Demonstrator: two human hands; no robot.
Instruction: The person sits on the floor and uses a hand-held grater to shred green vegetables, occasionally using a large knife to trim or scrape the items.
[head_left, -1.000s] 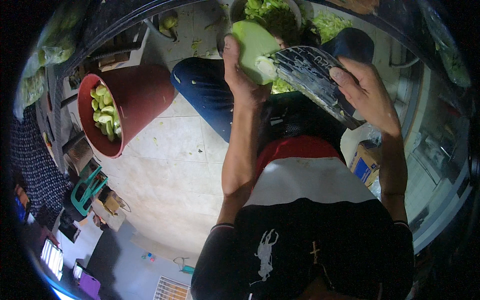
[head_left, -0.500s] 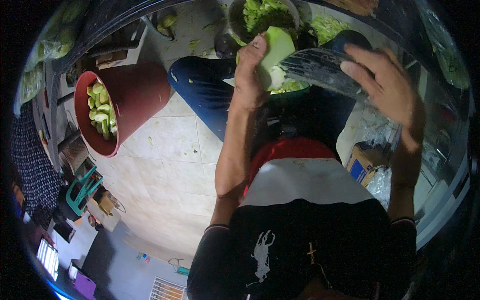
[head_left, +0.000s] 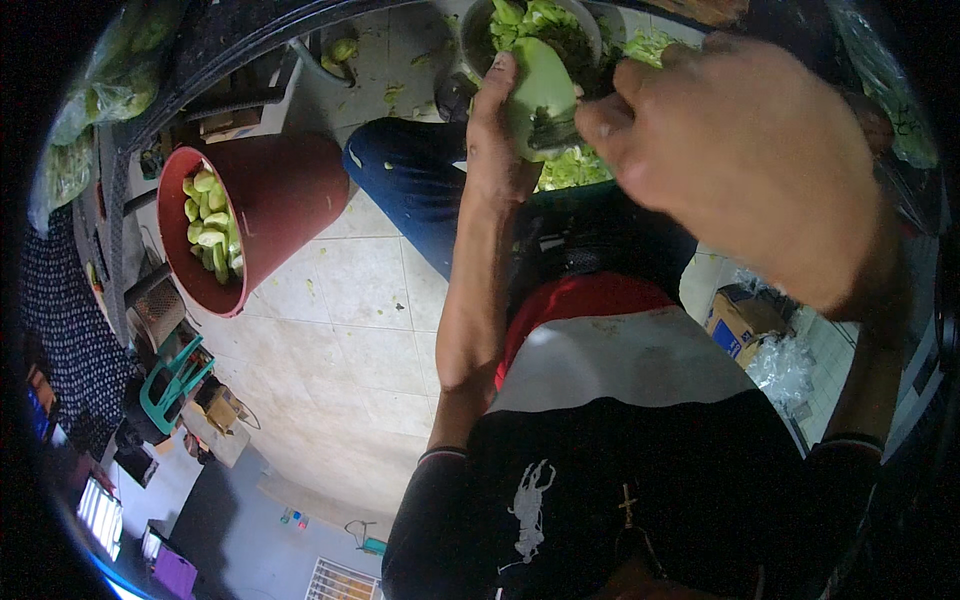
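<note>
My left hand (head_left: 492,135) is closed around a pale green, smooth fruit (head_left: 535,85) that looks like an unripe papaya, holding it tilted up between my knees. My right hand (head_left: 730,160) is raised close to the camera, fingers curled as round a handle that is hidden. Part of a dark, wide knife blade (head_left: 556,128) shows at the fruit's lower side; whether it touches cannot be told. Pale green shreds (head_left: 572,168) lie below the fruit, between my legs. Beyond it stands a round bowl (head_left: 597,35) with green pieces in it.
On the left a red bucket (head_left: 290,195) lies tipped on the tiled floor (head_left: 360,290), with several green pieces (head_left: 210,225) inside. More shreds (head_left: 648,46) lie beyond my right knee. A cardboard box (head_left: 742,322) and clear plastic (head_left: 785,370) are at the right. A green chair (head_left: 172,385) stands far left.
My right hand has come up toward the camera and looks larger, its fingers more curled. The blade is now mostly hidden. The fruit is turned more upright in my left hand.
</note>
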